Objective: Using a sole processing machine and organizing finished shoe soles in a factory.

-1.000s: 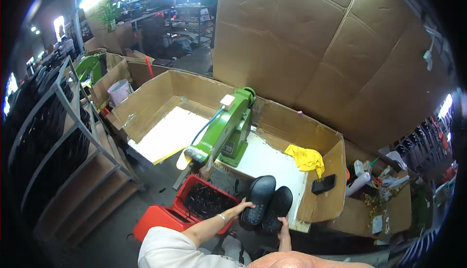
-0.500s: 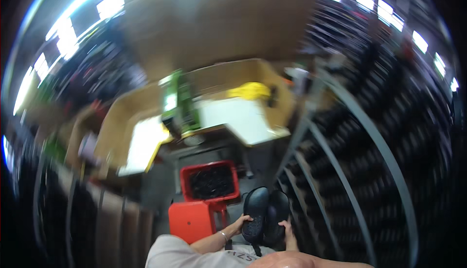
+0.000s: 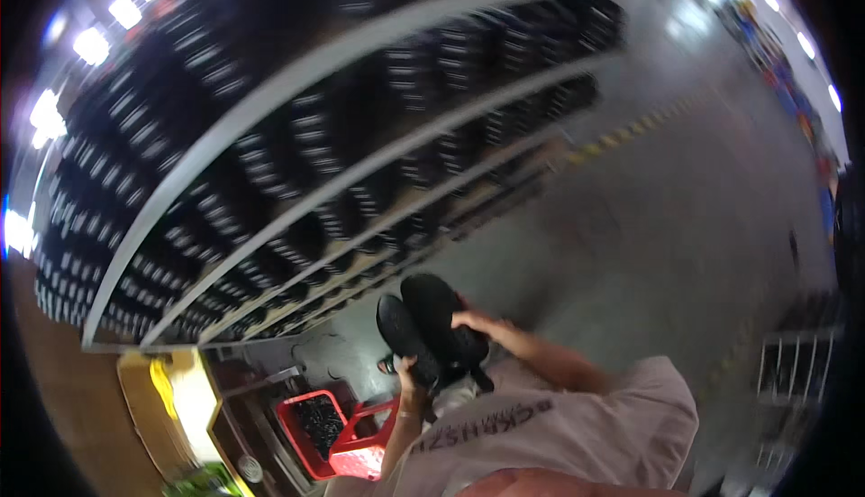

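The fingers of the left hand [image 3: 408,373] are closed on the outer edge of a long, black, round-ended shoe sole [image 3: 396,321], gripped toward its near end. By the fingers of the right hand [image 3: 476,321], a second long, black, round-ended sole [image 3: 429,303] is pinched at its right edge, the thumb being laid on the upper face. The undersides of both soles are hidden, so how far the other fingers are wrapped beneath cannot be told. The two soles are held side by side between the hands, their far ends pointed up and away from the body, and the second is reached slightly farther forward than the first.

Beyond them, a grey metal rack [image 3: 270,90] is filled with rows of dark footwear, blurred in the view. To the lower left, black scraps [image 3: 320,425] are contained in a red plastic bin [image 3: 300,446], beside which a red plastic stool [image 3: 360,463] is placed near the left forearm. Farther left, a white-topped bench [image 3: 194,395] is seen, with a crumpled yellow cloth [image 3: 162,387] at its edge. The grey floor [image 3: 613,254] is marked by a yellow-and-dark striped line [image 3: 622,136].
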